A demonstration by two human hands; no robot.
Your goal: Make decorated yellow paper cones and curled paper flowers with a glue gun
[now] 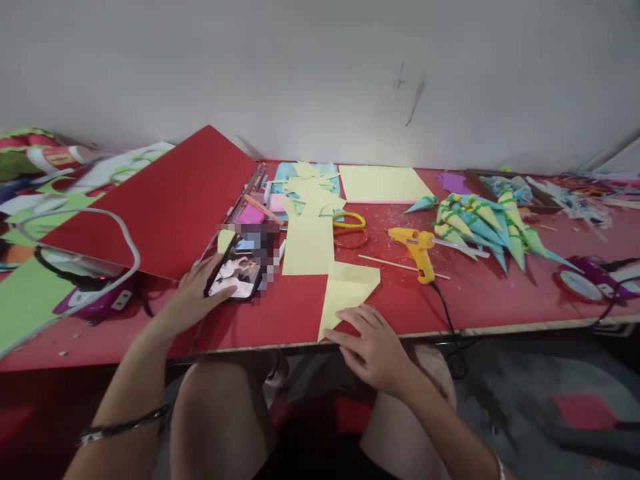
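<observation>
My left hand [203,287] grips a smartphone [237,277] by its left side, thumb over the lit screen; part of the phone is blurred out. At the table's front edge, my right hand [373,340] lies with fingers apart, fingertips on a cut piece of pale yellow paper [345,290]. A larger pale yellow sheet [309,247] lies just beyond that piece. Scissors with yellow and orange handles [350,237] rest to its right, their blades mostly hidden under paper. Yellow paper scraps [310,187] are heaped behind.
On the right are a yellow glue gun [415,250] with its cord hanging over the edge, a thin wooden stick [387,263] and piled paper cones [480,223]. A yellow paper stack [385,183] lies by the wall. A large red board [165,200] and purple power strip [97,300] occupy the left.
</observation>
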